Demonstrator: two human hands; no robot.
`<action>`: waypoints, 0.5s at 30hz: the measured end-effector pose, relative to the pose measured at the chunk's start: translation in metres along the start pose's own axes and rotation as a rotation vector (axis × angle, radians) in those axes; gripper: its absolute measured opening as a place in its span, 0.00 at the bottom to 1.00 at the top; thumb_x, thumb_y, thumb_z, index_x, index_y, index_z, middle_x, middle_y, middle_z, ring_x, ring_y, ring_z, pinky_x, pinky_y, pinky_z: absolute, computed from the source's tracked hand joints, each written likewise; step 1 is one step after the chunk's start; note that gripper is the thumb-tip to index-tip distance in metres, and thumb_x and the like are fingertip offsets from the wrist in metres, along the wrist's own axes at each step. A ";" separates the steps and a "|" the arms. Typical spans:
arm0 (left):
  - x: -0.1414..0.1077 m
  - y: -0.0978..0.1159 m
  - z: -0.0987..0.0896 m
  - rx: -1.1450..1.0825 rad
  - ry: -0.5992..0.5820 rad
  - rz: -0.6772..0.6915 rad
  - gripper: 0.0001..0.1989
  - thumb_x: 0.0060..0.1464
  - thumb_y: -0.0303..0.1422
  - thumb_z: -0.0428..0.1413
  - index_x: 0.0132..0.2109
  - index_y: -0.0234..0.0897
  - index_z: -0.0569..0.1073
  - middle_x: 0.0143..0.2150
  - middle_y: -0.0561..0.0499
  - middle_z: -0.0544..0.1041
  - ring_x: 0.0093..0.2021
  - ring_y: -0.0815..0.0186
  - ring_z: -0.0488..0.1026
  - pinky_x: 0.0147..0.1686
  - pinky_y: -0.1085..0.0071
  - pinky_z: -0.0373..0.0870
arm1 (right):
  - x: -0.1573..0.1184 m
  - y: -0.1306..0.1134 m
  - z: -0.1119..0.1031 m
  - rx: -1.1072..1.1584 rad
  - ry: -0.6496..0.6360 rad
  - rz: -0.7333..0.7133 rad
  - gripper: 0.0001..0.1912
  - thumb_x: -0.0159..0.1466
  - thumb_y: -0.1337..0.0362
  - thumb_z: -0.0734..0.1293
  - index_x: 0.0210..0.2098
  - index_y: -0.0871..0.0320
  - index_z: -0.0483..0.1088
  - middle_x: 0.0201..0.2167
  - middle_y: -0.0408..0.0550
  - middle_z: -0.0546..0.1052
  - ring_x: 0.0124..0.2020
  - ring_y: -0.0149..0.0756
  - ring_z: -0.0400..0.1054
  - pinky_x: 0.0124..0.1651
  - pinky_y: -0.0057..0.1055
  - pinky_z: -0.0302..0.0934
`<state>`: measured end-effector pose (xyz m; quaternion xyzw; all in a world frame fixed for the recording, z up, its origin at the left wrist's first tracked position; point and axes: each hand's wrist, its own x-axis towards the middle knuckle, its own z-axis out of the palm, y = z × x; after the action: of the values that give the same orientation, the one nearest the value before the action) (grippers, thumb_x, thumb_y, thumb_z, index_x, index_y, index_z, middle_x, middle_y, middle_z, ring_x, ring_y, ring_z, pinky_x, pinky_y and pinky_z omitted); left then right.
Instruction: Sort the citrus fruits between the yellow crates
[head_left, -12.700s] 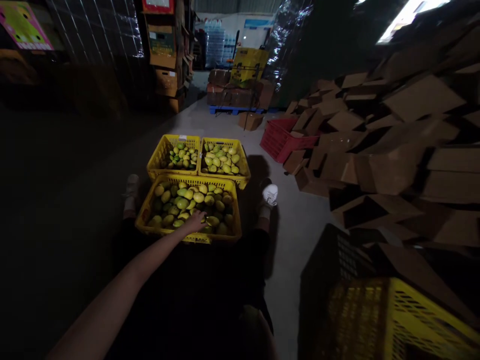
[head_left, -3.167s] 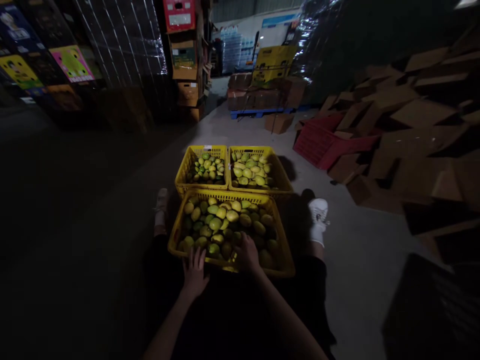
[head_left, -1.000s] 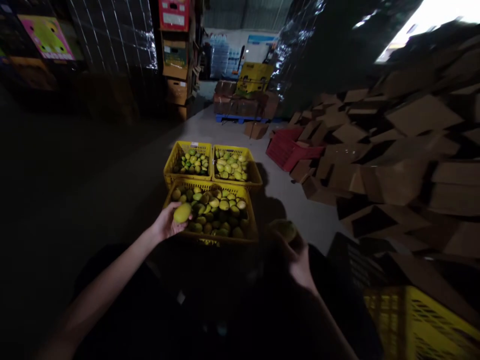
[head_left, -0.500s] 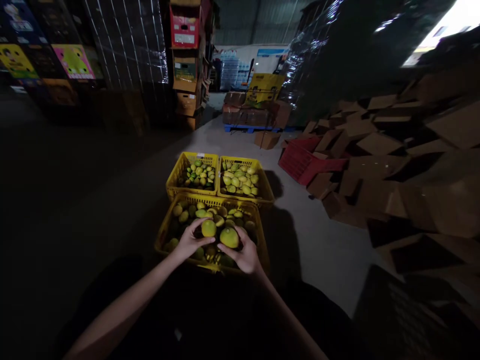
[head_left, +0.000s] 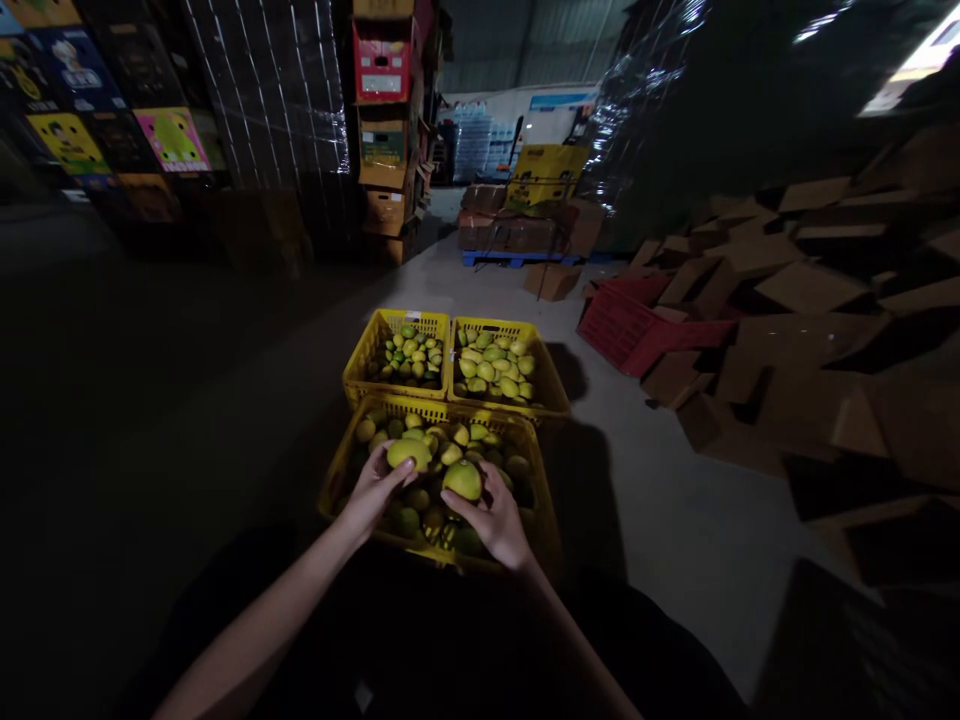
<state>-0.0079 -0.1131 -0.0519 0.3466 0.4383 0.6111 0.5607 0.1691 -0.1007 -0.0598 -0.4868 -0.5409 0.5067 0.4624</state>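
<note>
Over the near yellow crate point(head_left: 540, 470), my left hand point(head_left: 369, 497) is closed around a yellow-green lemon point(head_left: 406, 455), which lies lengthwise across the thumb and fingers. A second, greener lemon point(head_left: 463, 481) is gripped between the thumb and fingers of my right hand point(head_left: 501, 522), with one end turned up. The two fruits are held side by side, slightly apart. Below them, the near crate holds several more lemons point(head_left: 450, 454) in shadow; my hands and forearms hide part of them.
Two more yellow crates adjoin the near one: the left crate point(head_left: 360, 350) holds smaller, greener fruit, the right crate point(head_left: 551, 375) yellower fruit. A red crate point(head_left: 637, 325) and heaped cardboard boxes point(head_left: 810, 340) lie to the right. Behind stand stacked cartons point(head_left: 384, 150) and a blue pallet point(head_left: 510, 260).
The lemon in my left hand has turned from end-on to lengthwise, and my left thumb now lies over its front. My right hand keeps its lemon, tilted slightly. The view has shifted a little left.
</note>
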 end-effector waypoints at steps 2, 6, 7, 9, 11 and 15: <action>-0.003 -0.002 0.003 0.042 -0.055 -0.028 0.19 0.43 0.44 0.65 0.38 0.38 0.71 0.36 0.52 0.74 0.39 0.63 0.73 0.45 0.66 0.69 | -0.001 0.000 0.001 0.047 -0.026 0.010 0.29 0.46 0.55 0.75 0.43 0.56 0.64 0.36 0.47 0.76 0.39 0.42 0.73 0.40 0.36 0.69; -0.008 -0.004 0.009 0.291 -0.144 0.113 0.17 0.43 0.39 0.66 0.39 0.38 0.72 0.36 0.50 0.74 0.41 0.62 0.71 0.46 0.68 0.66 | -0.004 -0.005 -0.001 0.031 -0.039 -0.078 0.26 0.47 0.56 0.75 0.42 0.55 0.65 0.36 0.47 0.76 0.39 0.42 0.72 0.40 0.35 0.69; -0.009 -0.004 0.009 0.335 -0.160 0.141 0.18 0.43 0.38 0.66 0.41 0.38 0.72 0.39 0.49 0.75 0.42 0.61 0.71 0.47 0.67 0.66 | -0.004 -0.006 -0.002 0.006 -0.035 -0.101 0.26 0.47 0.56 0.75 0.42 0.55 0.66 0.36 0.47 0.76 0.39 0.42 0.72 0.40 0.35 0.68; -0.009 -0.004 0.008 0.411 -0.174 0.183 0.20 0.43 0.37 0.65 0.44 0.38 0.72 0.43 0.47 0.75 0.46 0.59 0.71 0.50 0.65 0.64 | -0.003 -0.005 -0.005 -0.029 -0.039 -0.136 0.26 0.47 0.57 0.75 0.43 0.55 0.66 0.37 0.47 0.76 0.40 0.42 0.72 0.42 0.36 0.68; -0.008 -0.004 0.006 0.474 -0.162 0.237 0.22 0.42 0.36 0.66 0.46 0.37 0.73 0.46 0.45 0.74 0.48 0.57 0.70 0.53 0.63 0.63 | -0.002 -0.002 -0.007 -0.043 -0.048 -0.166 0.26 0.48 0.56 0.75 0.44 0.55 0.67 0.38 0.47 0.76 0.41 0.42 0.71 0.44 0.37 0.68; -0.005 -0.005 0.003 0.518 -0.135 0.304 0.21 0.40 0.37 0.67 0.44 0.37 0.76 0.44 0.45 0.74 0.47 0.57 0.70 0.52 0.62 0.63 | 0.000 0.005 -0.008 -0.086 -0.020 -0.203 0.27 0.48 0.55 0.75 0.45 0.56 0.68 0.41 0.49 0.76 0.43 0.43 0.71 0.48 0.41 0.66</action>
<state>-0.0027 -0.1174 -0.0552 0.5794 0.4843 0.5315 0.3838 0.1777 -0.1001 -0.0648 -0.4436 -0.6133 0.4385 0.4845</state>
